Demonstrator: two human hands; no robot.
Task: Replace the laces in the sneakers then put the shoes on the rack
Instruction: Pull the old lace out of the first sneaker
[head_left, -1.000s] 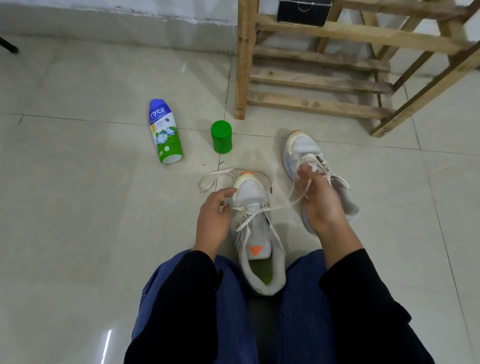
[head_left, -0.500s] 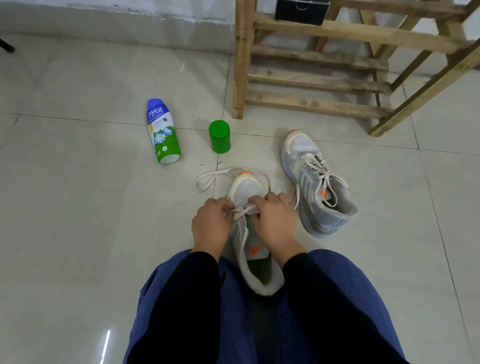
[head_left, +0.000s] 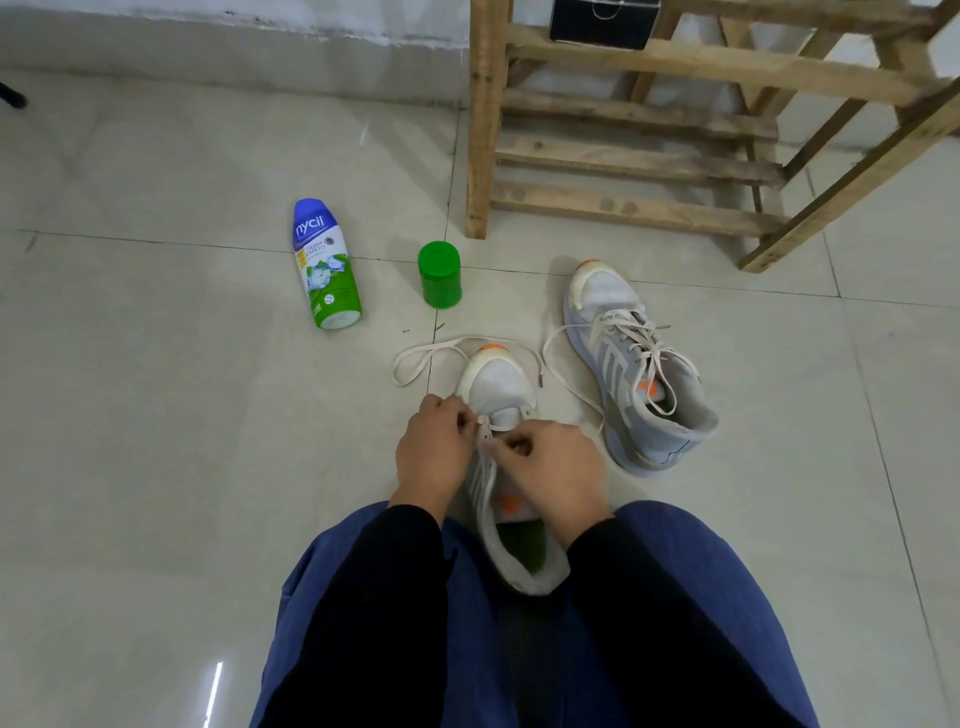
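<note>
A grey sneaker (head_left: 498, 387) with an orange toe tip stands on the floor between my knees, toe pointing away. Both hands meet over its front eyelets. My left hand (head_left: 431, 452) pinches the white lace (head_left: 415, 358) at the left side, and my right hand (head_left: 558, 467) pinches the same lace at the middle. Loose lace ends loop on the tiles around the toe. The second grey sneaker (head_left: 634, 364) lies to the right, laced, tilted outward. The wooden rack (head_left: 639, 161) stands beyond it.
A blue and green powder bottle (head_left: 324, 265) lies on the tiles at the left. A green lidded jar (head_left: 440, 274) stands by the rack's left post. A black box (head_left: 602, 18) sits on an upper rack slat. The wall runs along the back.
My right hand has left the second sneaker, come left to the near one and taken hold of its lace. My left hand has stayed at the eyelets.
</note>
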